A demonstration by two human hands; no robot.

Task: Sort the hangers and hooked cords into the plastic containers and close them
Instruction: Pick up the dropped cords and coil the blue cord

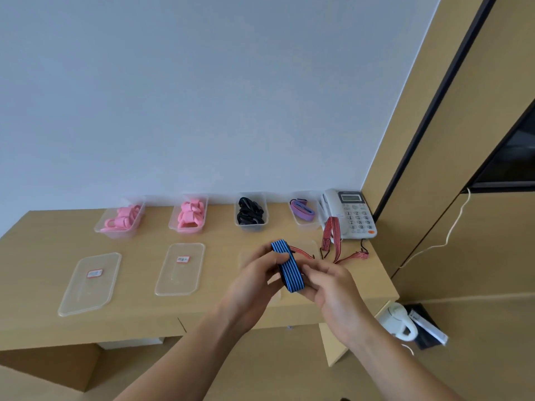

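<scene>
In the lower centre of the frame, the left hand [254,274] and right hand [328,285] both grip a folded blue striped cord [288,269], fingers curled round it, held above the desk [43,256]. Just beyond the hands, a red striped cord [333,235] lies on the desk, draped partly against a white telephone [351,212] at centre right. Across the back edge stand four open containers: the left container [115,233] and second container [185,231] hold pink hangers [123,219], the third container [250,227] holds black pieces [250,214], and the fourth container [307,222] holds a purple cord [302,211]. Two clear lids, the left lid [89,296] and the middle lid [179,282], lie flat at lower left.
</scene>
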